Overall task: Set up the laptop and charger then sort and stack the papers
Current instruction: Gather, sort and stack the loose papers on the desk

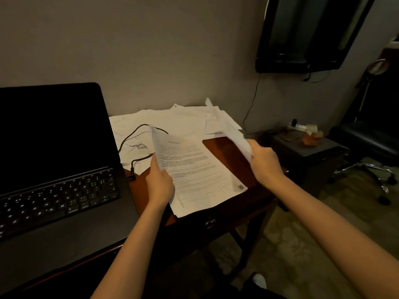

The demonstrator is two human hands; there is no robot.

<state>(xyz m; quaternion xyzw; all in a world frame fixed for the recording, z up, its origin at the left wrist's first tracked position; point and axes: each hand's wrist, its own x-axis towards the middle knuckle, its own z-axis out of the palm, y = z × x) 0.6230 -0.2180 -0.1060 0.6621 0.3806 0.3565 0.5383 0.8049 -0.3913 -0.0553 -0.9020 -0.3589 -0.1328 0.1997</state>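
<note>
At the near edge of a dark wooden desk [218,145], your two bare forearms reach forward over its drawer front. Your left hand [159,182] pinches the left edge of a printed sheet [194,173], fingers curled behind the page and thumb on its face, so that edge stands lifted while the rest of the page lies on the wood, its lower corner overhanging the front edge. Your right hand [264,159] grips a second sheet [234,134], fingers closed around its lower end; the paper is blurred and held up off the desk, tilted toward the wall.

Left of your hands sits the open laptop [58,169], screen dark, keyboard facing you. Just beside its right edge a black charger cable [135,137] ends in a plug near the laptop's side and loops back across the loose papers [179,119], which lie spread and overlapping at the far part of the desk against the wall.

Farther right, past the desk, a low dark cabinet [308,147] carries a white power strip [299,126] and a small orange box [313,137]. Beyond it stands a rolling stool [367,139], and a black screen [306,33] hangs on the wall above.
</note>
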